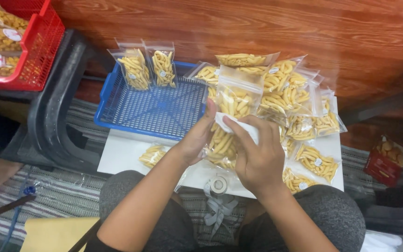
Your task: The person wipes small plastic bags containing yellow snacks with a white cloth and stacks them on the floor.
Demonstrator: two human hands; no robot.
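Both hands hold one clear plastic bag of yellow snack sticks (232, 100) upright in front of me. My left hand (197, 137) grips its left side. My right hand (257, 156) presses a white paper or cloth piece (239, 127) against the bag's front. Behind it lies a pile of similar filled bags (290, 93) on a white board (122, 154). Two filled bags (148, 70) stand at the back of a blue plastic tray (155, 112).
A red basket (29, 51) with filled bags sits at the upper left on a dark stool. A tape roll (218, 185) lies at the board's near edge, between my knees. One bag (152, 156) lies left of my left hand. A red snack packet (385, 161) lies at right.
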